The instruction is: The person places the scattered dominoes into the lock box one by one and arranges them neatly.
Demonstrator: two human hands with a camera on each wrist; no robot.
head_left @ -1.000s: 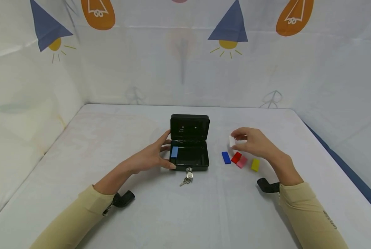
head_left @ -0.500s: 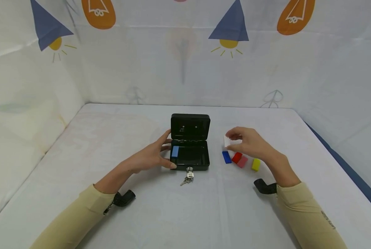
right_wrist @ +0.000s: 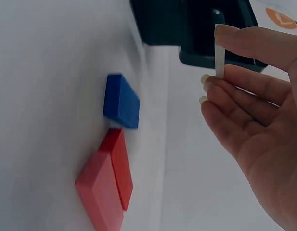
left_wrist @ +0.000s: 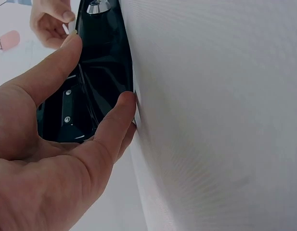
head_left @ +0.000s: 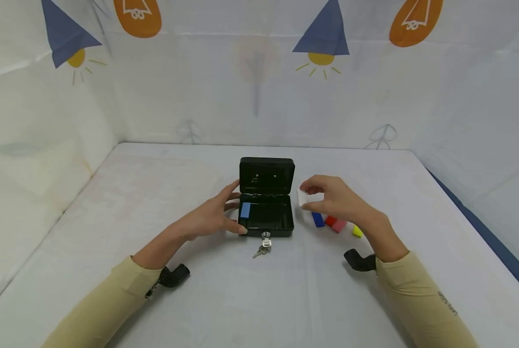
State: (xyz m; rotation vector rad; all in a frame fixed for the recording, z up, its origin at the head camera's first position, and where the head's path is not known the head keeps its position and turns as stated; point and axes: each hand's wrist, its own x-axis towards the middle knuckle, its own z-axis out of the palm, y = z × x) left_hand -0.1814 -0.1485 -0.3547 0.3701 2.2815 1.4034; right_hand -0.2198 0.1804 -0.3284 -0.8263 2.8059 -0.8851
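A small black cash box [head_left: 281, 232] stands with its lid [head_left: 266, 175] raised. Inside, along the left wall, lies a light blue block [head_left: 245, 210]. My left hand [head_left: 209, 218] holds the box's left side, thumb at the front corner and fingers farther back. Just right of the box, my right hand [head_left: 335, 197] pinches a thin white block [right_wrist: 219, 60] between thumb and fingertips, above the table. Below that hand lie a dark blue block [right_wrist: 121, 102], a red block [right_wrist: 120, 166] and a pink block [right_wrist: 101, 192]. A yellow block [head_left: 357, 231] is partly hidden by the right wrist.
Keys [head_left: 262, 251] hang from the lock at the box's front, resting on the white table [head_left: 259, 299]. White fabric walls [head_left: 198, 87] enclose the table's back and sides. A black wrist-camera mount [head_left: 359, 261] juts from the right sleeve, another from the left.
My right hand has moved left with the white block, from behind the red block to close beside the box. The left hand stays on the box.
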